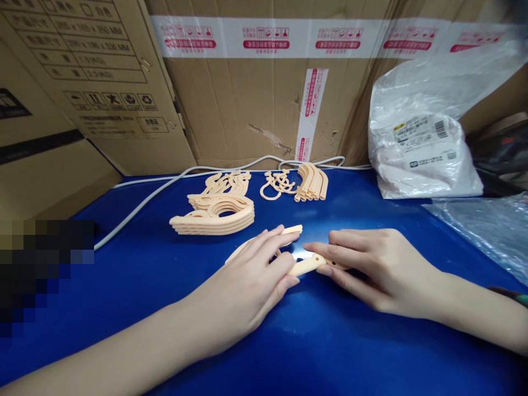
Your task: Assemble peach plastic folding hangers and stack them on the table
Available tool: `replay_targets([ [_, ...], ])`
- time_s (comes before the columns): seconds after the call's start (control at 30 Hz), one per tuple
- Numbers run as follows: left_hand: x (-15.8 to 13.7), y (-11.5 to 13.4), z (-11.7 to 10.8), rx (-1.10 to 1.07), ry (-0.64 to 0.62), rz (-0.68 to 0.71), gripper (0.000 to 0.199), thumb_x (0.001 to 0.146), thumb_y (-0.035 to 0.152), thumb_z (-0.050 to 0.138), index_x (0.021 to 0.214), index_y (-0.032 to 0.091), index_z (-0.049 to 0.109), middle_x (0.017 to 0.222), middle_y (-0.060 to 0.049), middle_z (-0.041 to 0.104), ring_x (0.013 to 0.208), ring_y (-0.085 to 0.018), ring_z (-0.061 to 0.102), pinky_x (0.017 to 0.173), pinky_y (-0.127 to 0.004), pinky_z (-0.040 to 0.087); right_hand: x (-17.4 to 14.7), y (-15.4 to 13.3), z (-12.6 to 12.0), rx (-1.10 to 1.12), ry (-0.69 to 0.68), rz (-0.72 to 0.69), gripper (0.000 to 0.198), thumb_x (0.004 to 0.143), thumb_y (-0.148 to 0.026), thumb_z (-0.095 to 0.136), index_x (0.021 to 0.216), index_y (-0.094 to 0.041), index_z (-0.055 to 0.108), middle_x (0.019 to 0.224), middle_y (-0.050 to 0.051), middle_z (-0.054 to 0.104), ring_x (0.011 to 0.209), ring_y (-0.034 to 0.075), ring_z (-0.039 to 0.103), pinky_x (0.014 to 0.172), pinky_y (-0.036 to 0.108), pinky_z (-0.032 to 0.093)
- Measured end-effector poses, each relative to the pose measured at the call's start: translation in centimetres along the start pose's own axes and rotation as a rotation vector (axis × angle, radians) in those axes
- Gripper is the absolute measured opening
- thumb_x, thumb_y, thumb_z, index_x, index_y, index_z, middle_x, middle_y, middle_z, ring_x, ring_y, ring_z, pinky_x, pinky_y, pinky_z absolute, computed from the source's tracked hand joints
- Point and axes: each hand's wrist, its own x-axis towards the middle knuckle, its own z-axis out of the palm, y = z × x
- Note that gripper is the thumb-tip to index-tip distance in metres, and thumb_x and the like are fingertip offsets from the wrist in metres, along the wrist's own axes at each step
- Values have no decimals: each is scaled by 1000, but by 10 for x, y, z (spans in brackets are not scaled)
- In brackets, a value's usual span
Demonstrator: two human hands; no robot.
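My left hand (259, 269) is closed on a beige plastic hanger piece (306, 266), its fingers covering most of the middle. The near arm of this piece has a round hole at its tip, and another end sticks out beyond my fingertips. My right hand (371, 264) pinches a second beige hanger arm (336, 265), which meets the holed tip of the first. Fingers hide most of that arm. Beyond my left hand lies a neat stack of curved hanger pieces (212, 223). Further back are more hanger parts (229, 181), loose hooks (274, 185) and a bunch of curved hanger arms (312, 182).
Everything lies on a blue tabletop (330, 341). A white cable (144, 212) runs along the back and left. Cardboard boxes (247, 110) wall off the rear and left. A white plastic bag (424, 159) stands at the back right, with clear plastic wrap (487, 225) nearer.
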Motion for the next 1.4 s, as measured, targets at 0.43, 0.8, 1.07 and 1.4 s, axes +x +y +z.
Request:
replay_targets([
  [0.43,2,0,-2,-73,6,-53,27,103,26,31,109,16,55,152,-12,36,144,-24,26,119,-45,28,9,3,-6,377,-134,269,25,96,-37,50,99,-18,65,78,1,62,65,12,56,60,23,39],
  [0.8,1,1,-4,-115,28,-60,25,104,26,29,106,18,52,152,-10,34,145,-20,22,120,-44,25,10,8,-12,480,-248,371,39,102,-47,31,96,-21,59,79,0,63,69,15,57,63,25,42],
  [1.07,1,1,-4,-115,19,-64,25,103,27,29,104,18,53,153,-10,33,146,-19,21,121,-42,23,7,2,-15,464,-227,369,49,100,-54,25,82,-23,58,67,-2,60,63,15,57,61,26,45],
  [1.4,-2,1,-4,-110,2,-43,26,103,27,29,112,17,51,155,-10,30,146,-19,21,121,-41,23,6,2,-11,479,-299,293,37,102,-45,34,95,-22,63,80,0,69,66,14,63,62,25,43],
])
